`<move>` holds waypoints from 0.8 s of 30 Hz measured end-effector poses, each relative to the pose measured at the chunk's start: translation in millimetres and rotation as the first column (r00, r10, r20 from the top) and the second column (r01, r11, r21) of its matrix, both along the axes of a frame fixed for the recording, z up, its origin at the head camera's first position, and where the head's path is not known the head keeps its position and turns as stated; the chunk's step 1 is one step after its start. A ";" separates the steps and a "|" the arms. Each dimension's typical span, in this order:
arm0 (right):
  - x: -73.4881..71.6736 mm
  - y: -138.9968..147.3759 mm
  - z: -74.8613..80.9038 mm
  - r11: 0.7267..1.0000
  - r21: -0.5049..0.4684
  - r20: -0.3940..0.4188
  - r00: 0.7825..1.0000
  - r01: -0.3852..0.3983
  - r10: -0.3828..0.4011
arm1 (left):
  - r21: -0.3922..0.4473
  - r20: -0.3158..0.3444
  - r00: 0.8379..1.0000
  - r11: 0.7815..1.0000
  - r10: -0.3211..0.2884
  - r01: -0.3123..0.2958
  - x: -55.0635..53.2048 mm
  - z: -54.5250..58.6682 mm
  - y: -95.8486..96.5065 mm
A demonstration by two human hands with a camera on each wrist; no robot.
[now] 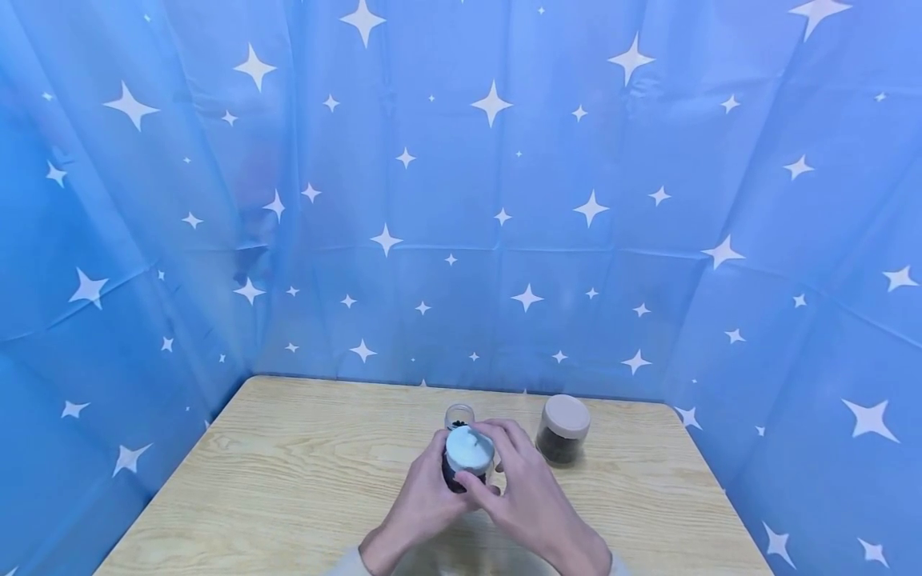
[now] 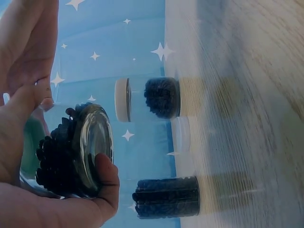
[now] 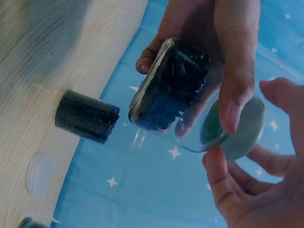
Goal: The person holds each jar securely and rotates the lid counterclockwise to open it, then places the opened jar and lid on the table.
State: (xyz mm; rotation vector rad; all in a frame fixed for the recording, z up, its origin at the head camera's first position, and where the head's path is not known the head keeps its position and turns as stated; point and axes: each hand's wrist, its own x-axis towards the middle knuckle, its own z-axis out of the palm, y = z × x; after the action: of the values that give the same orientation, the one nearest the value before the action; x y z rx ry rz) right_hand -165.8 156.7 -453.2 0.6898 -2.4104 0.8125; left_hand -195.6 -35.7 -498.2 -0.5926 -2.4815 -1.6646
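Note:
My left hand (image 1: 425, 492) grips a clear jar (image 3: 168, 90) of dark, glossy pieces, raised above the table, its thumb and fingers wrapped around the glass. A pale green lid (image 1: 470, 450) sits on the jar's mouth. My right hand (image 1: 529, 496) holds this lid, thumb on one side and fingers on the other, as the right wrist view shows. The jar is tilted, and in the left wrist view its round base (image 2: 97, 145) faces away from the palm. Just beyond the hands stands a lidless clear container (image 1: 459, 414) with similar dark contents (image 2: 166, 197).
A larger jar (image 1: 563, 432) with a beige lid and dark contents stands to the right on the wooden table (image 1: 302, 472). A small translucent lid (image 3: 39, 173) lies between that jar and the lidless container. Blue star-patterned curtain (image 1: 446, 192) surrounds the table's back and sides.

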 end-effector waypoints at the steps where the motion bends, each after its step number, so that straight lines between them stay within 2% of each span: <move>1: -0.4 0.1 -0.1 1.000 -0.009 -0.001 1.000 -0.004 0.004 | -0.006 -0.002 1.000 1.000 -0.006 0.006 -0.2 -0.5 0.4; 8: -1.4 1.2 0.8 0.999 -0.036 -0.014 1.000 -0.015 0.015 | -0.041 -0.006 1.000 0.999 -0.031 0.031 -1.3 -4.2 2.8; 18: -0.5 -1.9 2.3 1.000 0.010 -0.039 0.999 0.029 -0.028 | -0.045 -0.078 0.997 0.999 -0.020 0.017 -1.2 -0.4 8.1; 24: -1.3 -3.4 3.6 0.999 0.008 -0.085 0.995 0.053 -0.052 | -0.035 -0.112 0.994 0.999 -0.020 0.016 -1.1 -0.8 11.9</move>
State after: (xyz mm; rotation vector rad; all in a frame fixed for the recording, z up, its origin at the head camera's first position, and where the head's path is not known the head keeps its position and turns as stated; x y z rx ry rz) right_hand -167.1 153.3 -449.5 0.6492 -2.3476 0.7358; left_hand -196.7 -23.8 -499.0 -0.6934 -2.4369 -1.5523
